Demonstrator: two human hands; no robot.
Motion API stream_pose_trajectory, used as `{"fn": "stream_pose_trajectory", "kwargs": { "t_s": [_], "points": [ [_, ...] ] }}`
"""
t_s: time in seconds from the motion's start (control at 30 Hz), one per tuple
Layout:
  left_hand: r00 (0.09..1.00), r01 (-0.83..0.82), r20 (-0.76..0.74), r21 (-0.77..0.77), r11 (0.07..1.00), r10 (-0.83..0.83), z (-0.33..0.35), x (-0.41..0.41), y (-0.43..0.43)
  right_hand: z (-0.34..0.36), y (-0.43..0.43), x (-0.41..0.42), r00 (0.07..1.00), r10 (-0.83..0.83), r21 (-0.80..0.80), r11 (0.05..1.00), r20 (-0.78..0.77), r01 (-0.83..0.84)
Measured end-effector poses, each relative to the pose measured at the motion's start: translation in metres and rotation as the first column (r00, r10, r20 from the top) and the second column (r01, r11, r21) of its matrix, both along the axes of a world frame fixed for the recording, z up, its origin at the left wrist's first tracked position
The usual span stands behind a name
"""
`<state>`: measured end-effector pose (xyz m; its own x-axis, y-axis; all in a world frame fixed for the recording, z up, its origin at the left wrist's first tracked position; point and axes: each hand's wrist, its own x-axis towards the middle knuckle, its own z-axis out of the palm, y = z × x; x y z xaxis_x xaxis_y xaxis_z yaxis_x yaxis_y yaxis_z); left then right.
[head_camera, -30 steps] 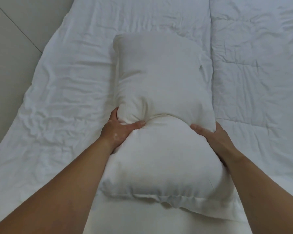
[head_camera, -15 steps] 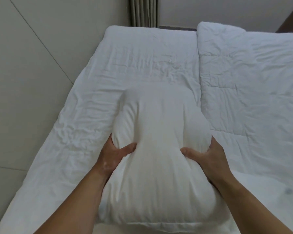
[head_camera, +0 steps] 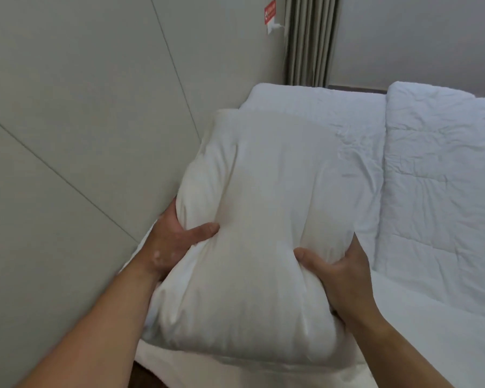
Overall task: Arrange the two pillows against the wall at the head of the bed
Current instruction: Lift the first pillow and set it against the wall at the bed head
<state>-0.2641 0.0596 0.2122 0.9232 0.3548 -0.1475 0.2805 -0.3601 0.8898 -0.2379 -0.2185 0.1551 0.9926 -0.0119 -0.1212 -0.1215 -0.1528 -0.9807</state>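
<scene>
A white pillow point(head_camera: 263, 219) fills the middle of the view, lying lengthwise above the bed's white sheet point(head_camera: 333, 119). My left hand point(head_camera: 174, 239) pinches its left side and my right hand point(head_camera: 339, 273) squeezes its right side, so its waist is pressed in. The pillow's left edge sits close to the pale panelled wall point(head_camera: 81, 135); I cannot tell whether it touches. A second pillow is not in view.
A folded white duvet point(head_camera: 443, 169) covers the right part of the bed. A grey curtain point(head_camera: 310, 40) hangs at the far corner, with a red sticker point(head_camera: 270, 10) on the wall beside it. Dark floor shows at the bottom left.
Both hands have carried the pillow left toward the wall and lifted it. The view has swung up and left, so the wall, curtain and sticker now show.
</scene>
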Motion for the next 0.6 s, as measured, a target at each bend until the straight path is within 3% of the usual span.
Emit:
{"fn": "stream_pose_trajectory", "kwargs": {
  "t_s": [0.33,0.6],
  "points": [
    [1.0,-0.018,0.02,0.284,0.959,0.013,0.07,-0.034,0.124,-0.006,0.14,-0.008,0.987,0.158,0.119,0.98,0.021,-0.16],
    [0.997,0.012,-0.076,0.333,0.943,0.014,0.03,-0.011,0.246,-0.064,0.269,-0.006,0.977,0.164,0.159,0.977,-0.134,-0.142]
  ]
}}
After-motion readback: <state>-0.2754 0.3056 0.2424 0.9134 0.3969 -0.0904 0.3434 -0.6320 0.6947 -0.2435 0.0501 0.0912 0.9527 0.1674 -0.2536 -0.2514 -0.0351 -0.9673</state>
